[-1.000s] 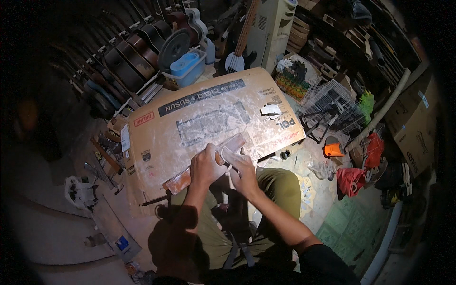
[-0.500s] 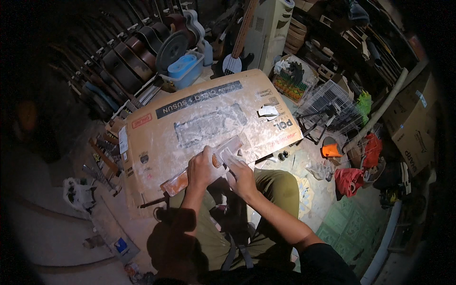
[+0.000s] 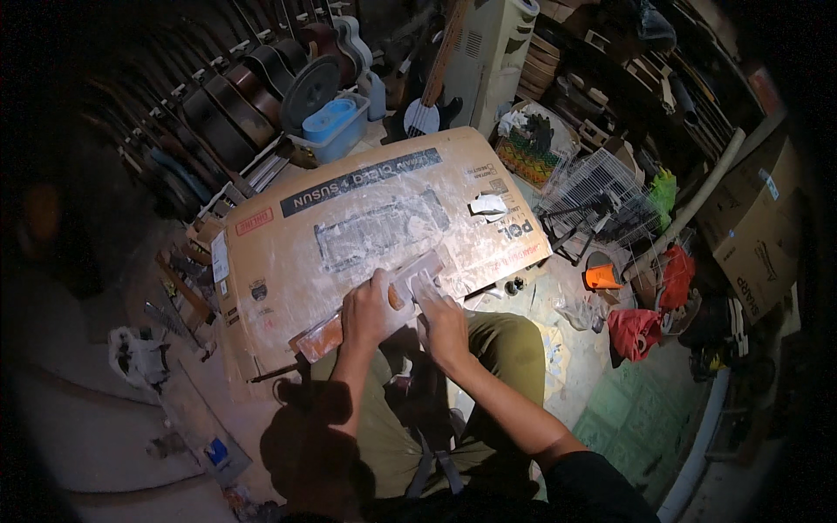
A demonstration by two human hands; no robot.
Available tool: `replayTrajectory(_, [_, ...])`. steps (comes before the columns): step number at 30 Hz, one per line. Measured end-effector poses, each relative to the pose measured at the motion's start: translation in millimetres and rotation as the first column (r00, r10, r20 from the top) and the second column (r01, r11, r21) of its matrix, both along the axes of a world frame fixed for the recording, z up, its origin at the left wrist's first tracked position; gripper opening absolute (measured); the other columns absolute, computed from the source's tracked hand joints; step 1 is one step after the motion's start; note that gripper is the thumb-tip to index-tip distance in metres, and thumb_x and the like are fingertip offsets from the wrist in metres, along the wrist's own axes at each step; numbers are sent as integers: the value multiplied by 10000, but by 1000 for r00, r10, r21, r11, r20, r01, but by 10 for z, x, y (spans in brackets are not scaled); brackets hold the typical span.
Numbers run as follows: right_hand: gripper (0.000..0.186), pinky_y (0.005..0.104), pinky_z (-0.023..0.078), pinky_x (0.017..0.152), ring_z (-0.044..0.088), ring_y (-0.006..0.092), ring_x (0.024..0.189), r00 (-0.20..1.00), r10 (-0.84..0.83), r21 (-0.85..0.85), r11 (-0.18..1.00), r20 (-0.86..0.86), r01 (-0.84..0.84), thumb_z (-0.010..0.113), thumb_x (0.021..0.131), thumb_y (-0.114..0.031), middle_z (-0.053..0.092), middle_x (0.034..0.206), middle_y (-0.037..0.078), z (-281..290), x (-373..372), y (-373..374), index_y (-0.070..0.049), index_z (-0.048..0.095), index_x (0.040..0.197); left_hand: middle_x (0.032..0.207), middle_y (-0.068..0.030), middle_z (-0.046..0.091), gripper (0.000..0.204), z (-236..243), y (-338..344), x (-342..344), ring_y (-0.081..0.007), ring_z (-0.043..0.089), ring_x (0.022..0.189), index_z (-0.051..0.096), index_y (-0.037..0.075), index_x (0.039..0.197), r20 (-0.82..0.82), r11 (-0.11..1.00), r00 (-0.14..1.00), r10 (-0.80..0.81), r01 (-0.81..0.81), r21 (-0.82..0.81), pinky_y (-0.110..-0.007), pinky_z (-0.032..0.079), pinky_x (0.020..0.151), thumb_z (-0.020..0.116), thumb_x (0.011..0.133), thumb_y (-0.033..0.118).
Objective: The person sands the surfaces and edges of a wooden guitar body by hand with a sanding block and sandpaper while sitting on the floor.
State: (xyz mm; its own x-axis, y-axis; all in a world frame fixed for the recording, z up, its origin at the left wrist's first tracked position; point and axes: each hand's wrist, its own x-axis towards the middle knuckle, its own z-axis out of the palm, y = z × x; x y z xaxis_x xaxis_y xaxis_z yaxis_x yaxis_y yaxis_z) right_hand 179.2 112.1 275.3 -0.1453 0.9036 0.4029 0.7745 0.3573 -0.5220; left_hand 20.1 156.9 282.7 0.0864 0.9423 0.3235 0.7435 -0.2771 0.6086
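A long reddish-brown wooden piece (image 3: 321,338), coated in pale dust, lies slantwise at the near edge of a cardboard sheet (image 3: 288,253) over my lap. My left hand (image 3: 364,307) wraps around its middle and holds it. On its far right part, my right hand (image 3: 446,324) presses with fingers bent together over a small pale flat piece, mostly hidden by the fingers; what this is I cannot make out. White powder is smeared over the cardboard. A crumpled white scrap (image 3: 488,205) rests near its right edge.
Several guitars (image 3: 209,109) stand in a row at the far left, beside a clear tub with a blue container (image 3: 330,120). A bass guitar (image 3: 425,115) leans behind the cardboard. To the right are a wire cage (image 3: 602,187), an orange cup-like item (image 3: 602,272) and red bags (image 3: 634,334).
The whole view has shifted slightly. My right fingers have moved a little along the wooden piece, while my left hand keeps its grip in about the same place.
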Motion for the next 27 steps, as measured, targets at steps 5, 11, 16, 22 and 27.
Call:
replayTrajectory(5, [675,443,492,808,624,359,956,979,-133,-29,990,155,139,645,751,1,572,1407,168,49,214,426,-56,529,1414,695,-220,646,328,52,12,101,-455,640,632,531,47,903,34,997,999,-42,40,65,-537,522,592,739,714,215])
replayTrajectory(11, [648,467,485,787,620,384,901,975,-115,-123,983,190,140,657,747,-26,548,1434,175,68,174,317,-61,560,1387,689,-223,644,338,27,27,84,-449,642,631,528,45,920,29,996,999,-38,35,79,-532,523,586,741,714,208])
replayTrajectory(16, [667,469,479,764,621,371,918,997,-69,-10,998,38,69,664,735,-3,631,1326,149,-7,-58,23,-73,563,1391,686,-230,646,298,25,3,-6,-438,647,624,539,43,917,42,997,998,-53,51,58,-525,529,586,721,733,193])
replayTrajectory(22, [685,476,492,860,608,392,1004,979,-172,-109,977,107,183,691,698,6,608,1331,180,-80,151,195,-69,574,1368,653,-162,628,456,-142,36,103,-400,652,624,518,45,867,-1,998,1000,-7,7,56,-489,526,594,838,665,300])
replayTrajectory(27, [699,463,491,898,612,402,1083,982,-117,-219,964,149,148,680,708,11,550,1411,209,104,222,137,-47,547,1391,656,-165,627,427,-13,9,74,-403,652,632,521,48,866,17,997,1000,-11,10,74,-488,526,594,823,680,285])
